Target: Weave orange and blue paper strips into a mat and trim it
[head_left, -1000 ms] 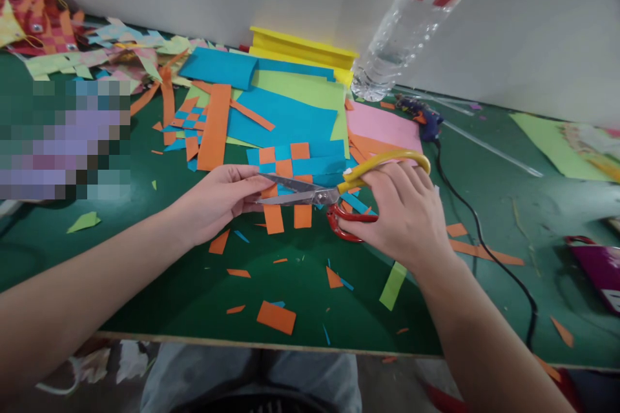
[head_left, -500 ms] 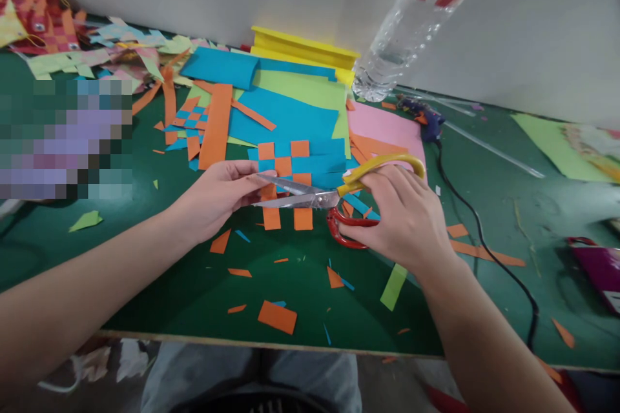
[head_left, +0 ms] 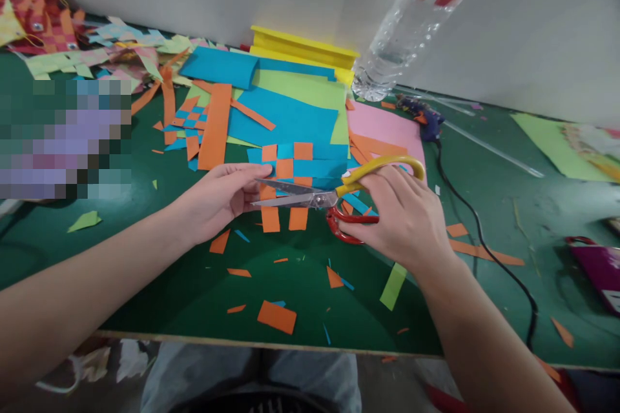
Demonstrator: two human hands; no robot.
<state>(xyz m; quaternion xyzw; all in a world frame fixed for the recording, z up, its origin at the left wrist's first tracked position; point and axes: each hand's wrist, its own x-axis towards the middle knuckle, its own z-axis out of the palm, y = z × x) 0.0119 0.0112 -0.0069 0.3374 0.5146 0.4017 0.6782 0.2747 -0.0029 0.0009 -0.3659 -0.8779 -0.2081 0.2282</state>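
Note:
Blue and orange paper strips woven into a checkered piece [head_left: 285, 169] are pinched at the left edge by my left hand [head_left: 227, 197], thumb on top. My right hand [head_left: 400, 213] has its fingers through the handles of a pair of scissors [head_left: 320, 198], one handle yellow and one red. The blades are slightly parted, point left, and cross in front of the woven piece's lower half. Two orange strip ends hang below the blades. Whether paper lies between the blades I cannot tell.
Paper scraps, among them an orange rectangle [head_left: 277, 317], lie along the front of the green table [head_left: 184, 300]. Blue sheets [head_left: 285, 113] are piled behind my hands. A water bottle [head_left: 402, 32], a glue gun [head_left: 423, 117] with a black cord, and a purple item [head_left: 593, 271] stand or lie rightward.
The scissor blades have closed a little, their gap now narrower. The woven piece has tilted and shifted slightly, and my left thumb sits a bit higher on its edge.

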